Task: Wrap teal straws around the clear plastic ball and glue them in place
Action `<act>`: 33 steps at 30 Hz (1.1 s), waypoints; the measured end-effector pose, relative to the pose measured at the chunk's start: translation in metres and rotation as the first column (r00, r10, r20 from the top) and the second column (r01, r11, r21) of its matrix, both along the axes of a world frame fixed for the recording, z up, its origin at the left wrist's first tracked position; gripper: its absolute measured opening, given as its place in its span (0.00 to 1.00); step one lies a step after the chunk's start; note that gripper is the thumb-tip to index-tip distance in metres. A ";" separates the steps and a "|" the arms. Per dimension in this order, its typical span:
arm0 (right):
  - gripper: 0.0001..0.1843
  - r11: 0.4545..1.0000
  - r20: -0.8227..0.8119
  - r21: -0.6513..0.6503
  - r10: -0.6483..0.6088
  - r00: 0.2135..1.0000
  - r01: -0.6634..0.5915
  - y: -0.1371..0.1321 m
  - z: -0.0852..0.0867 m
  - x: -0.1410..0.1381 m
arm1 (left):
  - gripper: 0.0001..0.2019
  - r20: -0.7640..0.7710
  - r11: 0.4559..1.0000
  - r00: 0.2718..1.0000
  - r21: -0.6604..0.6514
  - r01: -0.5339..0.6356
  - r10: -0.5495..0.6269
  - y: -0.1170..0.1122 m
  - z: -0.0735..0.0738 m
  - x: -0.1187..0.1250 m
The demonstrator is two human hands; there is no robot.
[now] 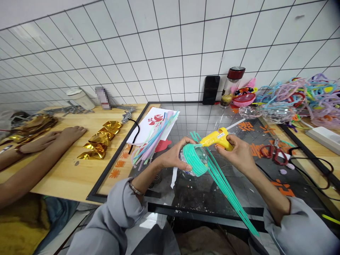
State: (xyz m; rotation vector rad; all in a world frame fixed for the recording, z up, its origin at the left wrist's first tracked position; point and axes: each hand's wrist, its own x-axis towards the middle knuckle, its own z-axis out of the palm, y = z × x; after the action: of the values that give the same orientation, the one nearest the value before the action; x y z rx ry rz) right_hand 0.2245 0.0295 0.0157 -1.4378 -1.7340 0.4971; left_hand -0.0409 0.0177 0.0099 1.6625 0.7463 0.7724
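Head view: left hand [172, 157] grip closed round a clear ball [195, 161], held just above the glass tabletop [191, 113], near centre. The ball is partly banded with teal strands [225, 187], and the loose ends trail off to the near right past the tabletop edge. Right hand [239, 154] grip wrapped tight round a yellow glue gun [217, 139], nozzle at the top of the banding, right next to the left fingertips. Can't tell whether a finger is on the trigger. Risks, my read: hot nozzle or glue this close to the left thumb means a burn. The trailing ends could snag on the edge or a sleeve and pull the bands off the ball. The gun's lead runs near the red scissors [273, 154] and a black cable [318, 166], so it could tangle there. Containers: far jar with red lid [231, 86] has something dark yellow at the bottom, can't identify it. Pink bowl [243, 99] beside it holds coloured bits, too small to tell. White lidded tub [81, 98] far left, contents hidden. Elsewhere: pastel strands [156, 136] on paper left of the ball, gold foil [102, 138] on the wooden tabletop [66, 177], and another person's hand [53, 136] flat on it.
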 end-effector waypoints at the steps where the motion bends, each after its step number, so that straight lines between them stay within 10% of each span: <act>1: 0.19 1.000 -0.004 -0.002 0.005 1.000 -0.005 0.000 0.000 0.000 | 0.40 0.004 1.000 1.000 0.001 0.000 0.000 0.000 0.000 0.000; 33: 0.17 0.999 0.002 0.020 0.039 0.999 -0.039 0.002 -0.001 0.006 | 0.41 0.012 0.999 1.000 -0.052 0.006 -0.005 -0.002 0.000 0.001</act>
State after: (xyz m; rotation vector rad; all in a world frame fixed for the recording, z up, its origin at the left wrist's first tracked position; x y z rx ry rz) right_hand 0.2302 0.0316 0.0148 -1.3933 -1.7662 0.4986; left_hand -0.0400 0.0159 0.0103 1.6119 0.7470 0.7525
